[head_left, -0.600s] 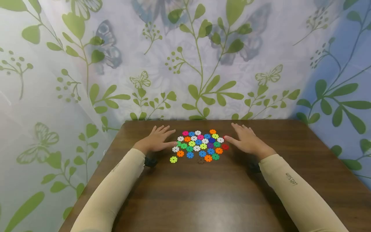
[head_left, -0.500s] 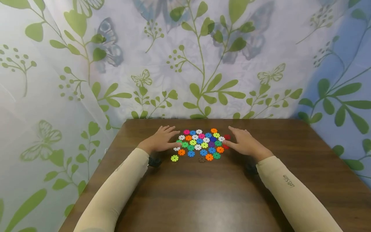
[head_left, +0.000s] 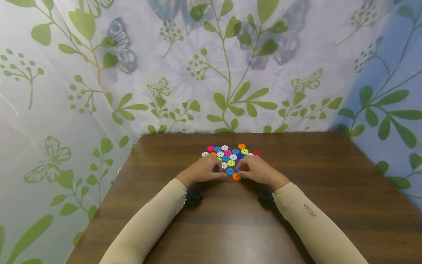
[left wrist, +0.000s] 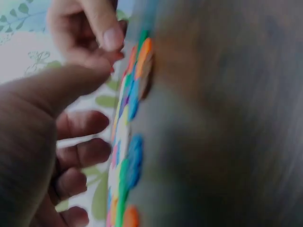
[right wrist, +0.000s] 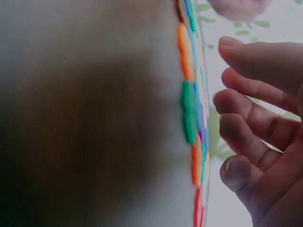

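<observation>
Several flat, notched plastic discs [head_left: 231,163] in many colours lie in a patch on the brown table. Over the left part of the patch is my left hand [head_left: 202,169], fingers loosely bent and thumb pointing inward. My right hand [head_left: 262,169] mirrors it over the right part. Close below and between the hands lie a blue disc [head_left: 230,171] and an orange disc [head_left: 236,176]. In the right wrist view, nothing sits between the right thumb and the bent fingers [right wrist: 236,125]. A bit of red shows by my left thumb [left wrist: 71,82]. The hands hide some discs.
The wooden table [head_left: 211,220] runs back to a curtain [head_left: 184,73] printed with leaves and butterflies. A red disc [head_left: 256,153] lies at the patch's right edge. A dark wrist device [head_left: 193,198] sits under the left sleeve's cuff.
Both hands have come inward toward each other, from the sides of the patch to over it. Their fingers have gone from spread to bent. The discs' layout looks much the same.
</observation>
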The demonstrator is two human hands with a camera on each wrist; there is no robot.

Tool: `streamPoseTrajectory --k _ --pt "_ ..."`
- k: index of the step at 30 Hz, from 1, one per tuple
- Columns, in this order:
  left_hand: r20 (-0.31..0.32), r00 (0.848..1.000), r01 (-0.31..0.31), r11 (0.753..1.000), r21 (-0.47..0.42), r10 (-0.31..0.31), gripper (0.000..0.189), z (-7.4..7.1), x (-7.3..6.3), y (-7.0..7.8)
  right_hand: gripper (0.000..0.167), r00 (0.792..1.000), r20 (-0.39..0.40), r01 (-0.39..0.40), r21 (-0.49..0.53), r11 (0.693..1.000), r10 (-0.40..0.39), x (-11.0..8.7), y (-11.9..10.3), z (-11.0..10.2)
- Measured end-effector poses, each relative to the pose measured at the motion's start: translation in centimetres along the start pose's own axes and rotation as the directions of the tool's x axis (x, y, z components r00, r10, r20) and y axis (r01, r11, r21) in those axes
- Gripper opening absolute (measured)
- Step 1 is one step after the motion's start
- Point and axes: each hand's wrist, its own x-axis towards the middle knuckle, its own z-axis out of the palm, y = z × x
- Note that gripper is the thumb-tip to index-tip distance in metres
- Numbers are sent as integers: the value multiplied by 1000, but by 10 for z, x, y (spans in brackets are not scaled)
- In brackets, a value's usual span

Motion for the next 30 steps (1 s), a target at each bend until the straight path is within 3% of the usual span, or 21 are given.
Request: streamPoseTrajectory --k 9,18,23,27,30 --pt "0 995 101 992 78 -101 30 19 3 12 19 997 57 -43 -36 998 45 3 -11 13" --pt "48 997 51 996 68 -54 32 22 0 19 25 982 99 -158 -14 987 158 1 -16 13" --pt "51 997 53 997 55 -56 23 21 0 21 24 986 55 -160 24 987 158 -1 -15 13" --pt "62 994 91 994 -66 -86 23 21 0 20 25 990 -5 -144 60 988 144 -2 -11 15" --pt "47 992 128 966 -223 -120 26 20 -1 19 20 988 -29 -142 168 975 149 -3 -9 16"
